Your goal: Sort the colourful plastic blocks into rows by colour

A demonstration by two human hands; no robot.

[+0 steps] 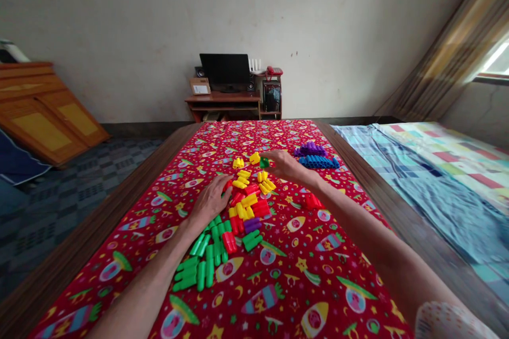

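Observation:
My right hand [283,164] reaches over the middle of the cloth, fingertips closed on a green toy block [264,162] made of joined tubes. To its left lie yellow blocks [254,158]. My left hand [210,198] is curled at the left edge of the pile, with a red block [227,185] between its thumb and fingers; part of that block is hidden. Below it, green blocks [217,235] lie in a loose group. Red, yellow and one purple block [252,224] are mixed together in the centre.
At the right stand a purple row of blocks [310,149] and a blue row [318,162], with red blocks [313,202] nearer me. A red patterned cloth [294,286] covers the wooden table [358,169]. Beyond are a desk with a monitor [225,70] and, at right, a bed [437,169].

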